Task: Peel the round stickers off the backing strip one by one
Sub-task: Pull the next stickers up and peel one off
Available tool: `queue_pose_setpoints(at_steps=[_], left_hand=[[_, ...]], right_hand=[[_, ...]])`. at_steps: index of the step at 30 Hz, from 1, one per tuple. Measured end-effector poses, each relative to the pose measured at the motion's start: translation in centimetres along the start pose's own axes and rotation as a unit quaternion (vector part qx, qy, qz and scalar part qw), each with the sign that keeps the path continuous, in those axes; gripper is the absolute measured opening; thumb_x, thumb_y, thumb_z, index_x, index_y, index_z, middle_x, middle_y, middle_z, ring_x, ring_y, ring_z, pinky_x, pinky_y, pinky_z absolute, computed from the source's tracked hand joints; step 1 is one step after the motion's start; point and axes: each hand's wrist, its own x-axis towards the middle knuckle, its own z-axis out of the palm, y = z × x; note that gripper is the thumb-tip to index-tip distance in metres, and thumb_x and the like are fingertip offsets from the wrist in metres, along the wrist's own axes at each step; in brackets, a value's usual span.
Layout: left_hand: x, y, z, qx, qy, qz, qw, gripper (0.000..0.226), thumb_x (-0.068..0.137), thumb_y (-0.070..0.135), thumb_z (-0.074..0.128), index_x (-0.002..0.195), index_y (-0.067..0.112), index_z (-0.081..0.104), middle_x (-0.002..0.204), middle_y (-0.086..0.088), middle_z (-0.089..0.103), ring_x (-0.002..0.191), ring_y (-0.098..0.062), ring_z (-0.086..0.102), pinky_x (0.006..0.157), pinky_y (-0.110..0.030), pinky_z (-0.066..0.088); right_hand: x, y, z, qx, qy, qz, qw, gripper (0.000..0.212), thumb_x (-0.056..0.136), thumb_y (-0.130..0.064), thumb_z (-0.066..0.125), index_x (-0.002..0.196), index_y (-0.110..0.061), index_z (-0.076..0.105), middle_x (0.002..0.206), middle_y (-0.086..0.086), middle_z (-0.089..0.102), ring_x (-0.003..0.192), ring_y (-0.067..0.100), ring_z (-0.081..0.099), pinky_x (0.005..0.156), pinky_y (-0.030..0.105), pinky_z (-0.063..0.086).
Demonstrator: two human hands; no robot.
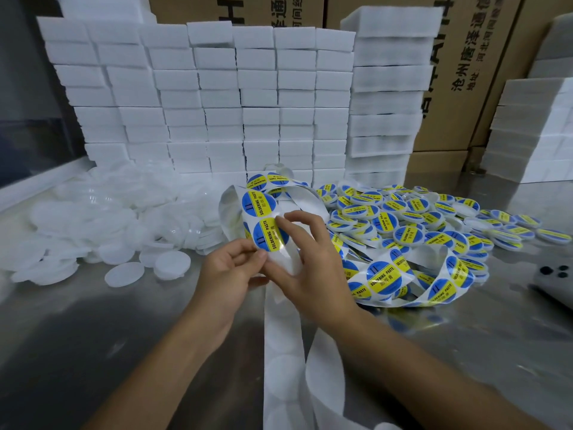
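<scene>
Both hands meet over a steel table (93,336). The left hand (228,276) pinches the white backing strip (280,336) just below a round blue-and-yellow sticker (269,234) printed SOLDERING PASTE. The right hand (305,262) has its fingertips (280,220) on that sticker's upper edge, which seems slightly lifted, though glare makes this hard to tell. The bare strip hangs down toward the camera; the part with stickers loops off to the right. Plain white lids (124,274) are heaped at left, stickered lids (403,218) at right. White foam blocks (217,97) are stacked behind, before cardboard boxes (465,57).
</scene>
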Motion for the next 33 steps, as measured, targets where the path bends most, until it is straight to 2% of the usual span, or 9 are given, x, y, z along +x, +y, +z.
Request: queue_pose_setpoints(at_steps=[2,5,7,12,18,22,26,28,33], left_hand=[[0.0,0.0,0.1,-0.012,0.001,-0.002,1.0,0.012,0.094,0.002,0.057,0.1,0.001,0.067,0.097,-0.017,0.074,0.083,-0.02,0.067,0.077,-0.036,0.058],[0.2,-0.1,-0.2,-0.023,0.019,-0.013,0.999,0.016,0.095,0.005,0.057,0.104,0.003,0.069,0.103,-0.02,0.072,0.092,-0.025,0.066,0.089,-0.043,0.052],[0.4,-0.2,-0.4,-0.007,0.022,-0.013,1.0,0.016,0.095,0.008,0.057,0.103,0.005,0.071,0.103,-0.018,0.073,0.094,-0.026,0.066,0.096,-0.047,0.051],[0.4,-0.7,-0.6,0.048,0.008,0.013,0.999,0.017,0.095,0.014,0.059,0.091,0.008,0.074,0.089,-0.012,0.075,0.087,-0.022,0.068,0.097,-0.051,0.051],[0.4,-0.9,-0.6,0.071,0.009,0.042,0.997,0.02,0.094,0.011,0.059,0.082,0.015,0.075,0.083,-0.007,0.075,0.083,-0.02,0.066,0.096,-0.054,0.05],[0.5,-1.0,-0.5,0.079,0.009,0.051,0.996,0.019,0.093,0.008,0.06,0.082,0.015,0.074,0.08,-0.005,0.074,0.08,-0.019,0.065,0.093,-0.051,0.051],[0.6,-1.1,-0.6,0.098,0.014,0.051,0.994,0.015,0.093,0.007,0.061,0.085,0.012,0.073,0.082,-0.006,0.073,0.08,-0.018,0.063,0.089,-0.046,0.052],[0.7,-1.2,-0.9,0.11,0.018,0.048,0.993,0.018,0.093,0.008,0.061,0.082,0.015,0.074,0.08,-0.001,0.074,0.078,-0.013,0.064,0.083,-0.039,0.052],[1.2,-1.6,-1.7,0.102,0.046,0.025,0.993,0.015,0.093,0.011,0.062,0.088,0.016,0.075,0.088,-0.002,0.075,0.083,-0.015,0.063,0.085,-0.034,0.049]], right_hand=[[0.0,-0.1,-0.2,0.011,-0.016,-0.001,1.0,0.052,0.081,-0.033,0.077,0.128,-0.018,0.061,0.132,-0.001,0.048,0.09,0.009,0.058,0.066,0.039,0.054],[-0.2,-0.1,-0.4,0.026,-0.042,-0.011,0.999,0.037,0.082,-0.03,0.076,0.117,-0.021,0.066,0.129,-0.004,0.05,0.06,-0.002,0.049,0.056,0.03,0.047],[-0.2,0.2,-0.5,0.018,-0.041,-0.023,0.999,0.022,0.086,-0.027,0.073,0.106,-0.019,0.071,0.125,-0.003,0.055,0.051,-0.005,0.043,0.054,0.033,0.049],[0.0,0.6,-0.4,-0.048,-0.01,-0.097,0.994,0.009,0.087,-0.023,0.075,0.09,-0.014,0.077,0.098,-0.001,0.069,0.052,-0.003,0.033,0.049,0.033,0.048],[0.3,0.2,-0.6,-0.122,0.017,-0.139,0.983,0.01,0.087,-0.025,0.073,0.086,-0.016,0.077,0.087,-0.003,0.07,0.059,0.017,0.063,0.043,0.035,0.047],[0.3,0.3,-0.8,-0.136,0.008,-0.131,0.982,0.01,0.088,-0.023,0.069,0.084,-0.014,0.074,0.082,-0.003,0.069,0.061,0.018,0.063,0.044,0.034,0.047],[0.4,0.8,-1.0,-0.083,-0.003,-0.04,0.996,0.008,0.087,-0.019,0.07,0.081,-0.014,0.068,0.081,-0.006,0.067,0.058,0.004,0.045,0.056,0.022,0.04],[0.7,1.2,-1.3,-0.025,-0.018,0.042,0.999,0.009,0.088,-0.018,0.069,0.078,-0.017,0.068,0.079,-0.011,0.067,0.056,0.002,0.047,0.059,0.018,0.038],[2.0,2.1,-2.4,0.148,0.007,0.29,0.946,0.016,0.088,-0.016,0.066,0.073,-0.015,0.071,0.06,-0.014,0.063,0.052,0.003,0.052,0.053,0.021,0.045]])
